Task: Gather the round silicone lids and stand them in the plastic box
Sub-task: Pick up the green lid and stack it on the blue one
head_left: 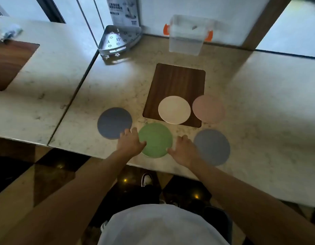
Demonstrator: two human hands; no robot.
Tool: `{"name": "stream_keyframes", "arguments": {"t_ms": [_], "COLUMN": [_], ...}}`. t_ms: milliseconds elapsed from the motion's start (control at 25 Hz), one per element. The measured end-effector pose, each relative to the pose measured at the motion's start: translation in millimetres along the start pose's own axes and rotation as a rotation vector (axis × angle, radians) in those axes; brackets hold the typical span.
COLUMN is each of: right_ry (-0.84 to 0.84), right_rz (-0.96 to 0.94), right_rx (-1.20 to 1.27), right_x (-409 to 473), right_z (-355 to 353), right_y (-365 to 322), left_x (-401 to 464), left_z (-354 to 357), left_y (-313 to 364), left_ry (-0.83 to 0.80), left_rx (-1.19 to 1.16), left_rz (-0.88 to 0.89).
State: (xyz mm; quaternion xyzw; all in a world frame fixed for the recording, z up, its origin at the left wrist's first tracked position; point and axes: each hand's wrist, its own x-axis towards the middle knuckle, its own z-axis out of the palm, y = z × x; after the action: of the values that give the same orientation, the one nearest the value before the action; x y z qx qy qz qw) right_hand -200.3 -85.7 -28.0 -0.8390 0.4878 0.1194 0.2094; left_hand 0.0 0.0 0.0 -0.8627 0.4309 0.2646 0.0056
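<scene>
Nearest to me, at the front edge of the worktop (259,106), the green lid (155,139) lies flat between my two hands. My left hand (130,141) rests at its left rim, thumb laid onto the green surface and fingers spread towards the dark blue lid (114,123) just beside it; my right hand (184,150) rests at the lower right rim, thumb touching the edge, fingers loosely curled. Neither hand has closed on anything, and the green lid is not yet lifted. Being round, the lid offers no long axis; the relation that matters is that it lies directly between the hands, equally near to both, so I judge either could peel up an edge. To the right of my right hand lies the grey-blue lid (212,147), close by. Farther out, the white lid (174,109) sits on the wooden board (176,80), and the pink lid (208,109) overlaps the board's right edge. Farthest, against the wall, stands the clear plastic box (187,37) with orange clips, well apart from every lid and straight ahead; whether it holds anything I cannot tell. All five lids remain to be gathered.
</scene>
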Motion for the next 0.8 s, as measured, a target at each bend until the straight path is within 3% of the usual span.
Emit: {"name": "stream_keyframes", "arguments": {"t_ms": [280,480,800], "right_ry": [-0.009,0.059,0.185], "right_rz": [0.236,0.343,0.572], "right_rx": [0.224,0.318,0.697], "right_x": [17,23,32], "right_z": [8,14,14], "right_y": [-25,-35,-33], "left_x": [28,25,36], "left_z": [12,27,21], "left_y": [-14,-14,-8], "left_ry": [-0.062,-0.016,0.052], "left_rx": [-0.178,-0.315,-0.679], "left_rz": [-0.003,0.03,-0.241]}}
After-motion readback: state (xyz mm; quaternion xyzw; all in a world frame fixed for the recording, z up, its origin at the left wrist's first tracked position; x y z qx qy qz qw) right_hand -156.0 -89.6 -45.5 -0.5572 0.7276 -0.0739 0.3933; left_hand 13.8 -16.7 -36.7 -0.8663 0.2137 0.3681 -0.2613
